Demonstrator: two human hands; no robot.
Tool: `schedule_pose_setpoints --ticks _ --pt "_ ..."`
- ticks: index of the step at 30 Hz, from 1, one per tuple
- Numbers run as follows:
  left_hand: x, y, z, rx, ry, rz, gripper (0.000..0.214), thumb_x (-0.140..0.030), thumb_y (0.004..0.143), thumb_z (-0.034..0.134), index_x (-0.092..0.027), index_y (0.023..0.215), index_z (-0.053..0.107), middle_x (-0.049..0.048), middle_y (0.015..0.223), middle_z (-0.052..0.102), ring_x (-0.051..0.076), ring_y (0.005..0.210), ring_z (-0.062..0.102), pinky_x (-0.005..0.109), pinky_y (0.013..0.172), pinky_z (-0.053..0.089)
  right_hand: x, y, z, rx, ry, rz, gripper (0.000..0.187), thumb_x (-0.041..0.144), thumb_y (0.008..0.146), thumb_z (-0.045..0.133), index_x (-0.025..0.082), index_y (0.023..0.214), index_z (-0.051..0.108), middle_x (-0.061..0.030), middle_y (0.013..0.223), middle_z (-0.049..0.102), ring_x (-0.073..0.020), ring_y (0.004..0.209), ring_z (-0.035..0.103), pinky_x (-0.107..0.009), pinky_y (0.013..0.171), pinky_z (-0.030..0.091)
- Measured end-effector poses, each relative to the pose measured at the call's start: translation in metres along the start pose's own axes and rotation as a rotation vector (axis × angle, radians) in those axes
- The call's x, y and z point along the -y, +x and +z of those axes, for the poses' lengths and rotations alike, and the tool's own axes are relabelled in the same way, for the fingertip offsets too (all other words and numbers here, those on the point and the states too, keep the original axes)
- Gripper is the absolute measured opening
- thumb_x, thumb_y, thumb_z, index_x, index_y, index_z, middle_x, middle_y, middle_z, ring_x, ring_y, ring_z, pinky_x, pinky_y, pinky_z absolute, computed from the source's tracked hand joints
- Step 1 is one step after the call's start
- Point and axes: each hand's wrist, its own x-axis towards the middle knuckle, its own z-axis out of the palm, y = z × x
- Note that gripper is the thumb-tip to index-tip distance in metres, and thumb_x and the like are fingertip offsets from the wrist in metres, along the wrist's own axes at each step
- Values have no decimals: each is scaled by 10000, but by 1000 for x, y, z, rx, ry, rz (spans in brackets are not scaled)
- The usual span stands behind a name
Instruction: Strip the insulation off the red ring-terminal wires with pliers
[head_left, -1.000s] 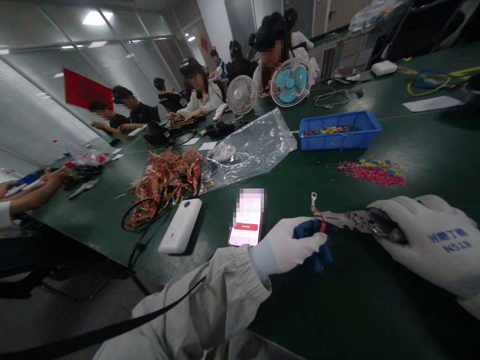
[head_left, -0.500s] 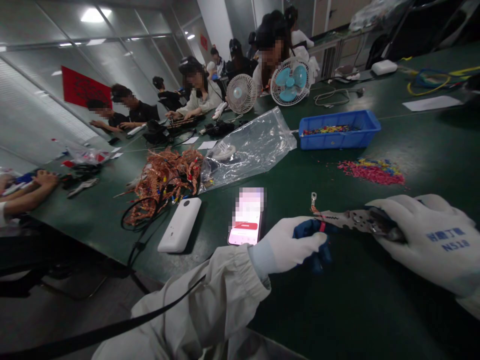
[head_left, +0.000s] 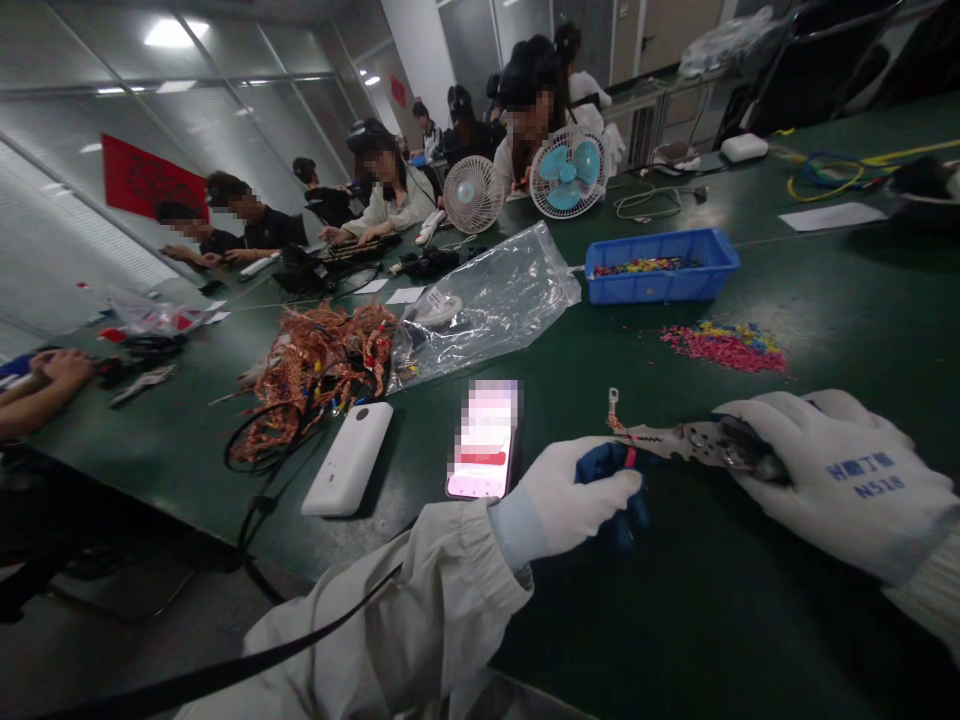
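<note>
My left hand [head_left: 559, 495], in a white glove with blue fingertips, is closed on a short braided copper wire [head_left: 615, 422]. A flat metal lug [head_left: 613, 397] tops the wire, and a red sleeve [head_left: 630, 457] shows by my fingers. In my right hand [head_left: 832, 475], gloved alike, is a pair of wire strippers [head_left: 697, 445] with notched metal jaws pointing left. Their jaw tips meet the wire just below the lug. The handles are mostly hidden in my palm, and I cannot tell how far the jaws are closed.
Beyond my hands lie pink, yellow and blue scraps [head_left: 724, 345] and a blue bin [head_left: 660, 270] of small coloured pieces. Leftward are a lit phone [head_left: 484, 440], a white power bank [head_left: 349, 460], a clear bag [head_left: 487, 310] and tangled copper wires [head_left: 322, 350]. Fans [head_left: 568, 172] and people are farther back.
The whole view has shifted slightly, so the table items appear a little further left. Both hands keep the same hold on the wire and the wire strippers.
</note>
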Motion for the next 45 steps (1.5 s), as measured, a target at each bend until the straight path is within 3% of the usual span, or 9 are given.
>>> schedule_pose_setpoints --ticks 6,17,22,30,39,45 --pt "-4 -1 1 -38 -36 -37 304 -255 910 767 -123 1180 724 44 888 722 155 749 715 300 694 605 0 0 -1 5 12 7 480 546 837 423 294 1124 714 -86 1094 770 -327 917 619 -496 710 534" --pt "-5 -1 1 -45 -1 -47 279 -265 944 722 -131 1188 703 41 895 714 150 736 712 305 699 603 1 1 -1 29 38 30 497 578 818 445 295 1126 713 -83 1098 771 -332 929 619 -506 720 522" --pt "3 1 0 -10 -35 -15 322 -327 951 710 -142 1211 672 23 846 692 153 684 706 299 638 594 2 2 -2 30 29 30 484 558 830 437 294 1124 718 -86 1111 770 -334 939 622 -500 717 516" --pt "10 2 -1 -36 -29 17 329 -346 951 723 -142 1206 679 23 822 697 158 713 711 309 709 578 0 1 -1 16 30 5 470 563 834 444 292 1111 711 -73 1091 771 -323 904 621 -485 707 519" --pt "9 2 -1 7 -80 5 363 -364 942 727 -152 1227 648 17 858 682 147 683 700 282 627 578 1 3 -3 23 31 26 496 569 802 449 291 1106 724 -83 1084 778 -330 902 622 -500 712 522" --pt "4 0 -1 -41 -34 2 285 -331 951 736 -146 1160 676 47 916 711 155 750 716 318 750 582 3 2 -4 32 44 34 484 566 830 438 287 1109 719 -84 1095 776 -329 916 619 -509 729 524"
